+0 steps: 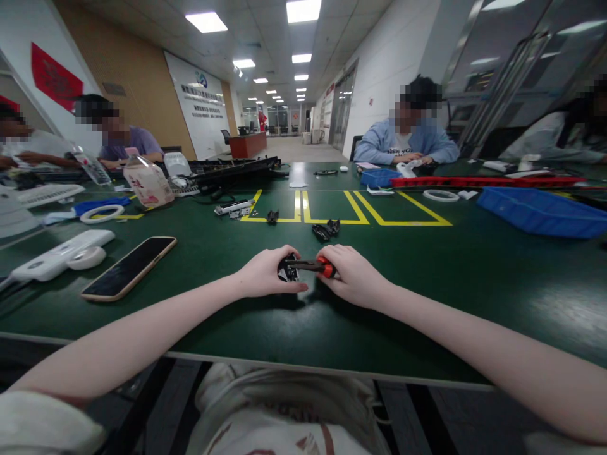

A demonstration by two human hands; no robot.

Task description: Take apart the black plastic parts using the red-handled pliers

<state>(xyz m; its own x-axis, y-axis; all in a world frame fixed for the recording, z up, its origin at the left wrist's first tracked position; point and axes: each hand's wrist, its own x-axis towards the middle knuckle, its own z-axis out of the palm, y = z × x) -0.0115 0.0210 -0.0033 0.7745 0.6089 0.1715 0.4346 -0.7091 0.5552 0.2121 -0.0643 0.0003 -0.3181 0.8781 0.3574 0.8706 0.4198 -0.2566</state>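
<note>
a small black part (288,270) sat low on the green table (427,284), close to the near edge at about 6 o'clock of the view's centre, and the left hand (265,273) was curled tight around it. touching it from 3 o'clock came a tool with an orange and black handle (317,266), lying nearly level, and the right hand (351,275) was closed on that handle. the two hands sat close together, almost meeting over the part. what kind of tool tip met the part could not be told. just beyond the hands, toward 12 o'clock, a few more small black pieces (326,230) lay loose beside the yellow floor-style lines (351,208) marked on the table. at 9 o'clock of the hands a dark phone (129,268) lay flat, with a white device (61,254) farther out the same way. at 2 o'clock a blue tray (540,212) stood well apart. at 10 o'clock a pink and white carton (148,182) stood upright. other people sat along the far and side edges, their hands on their own work.
</note>
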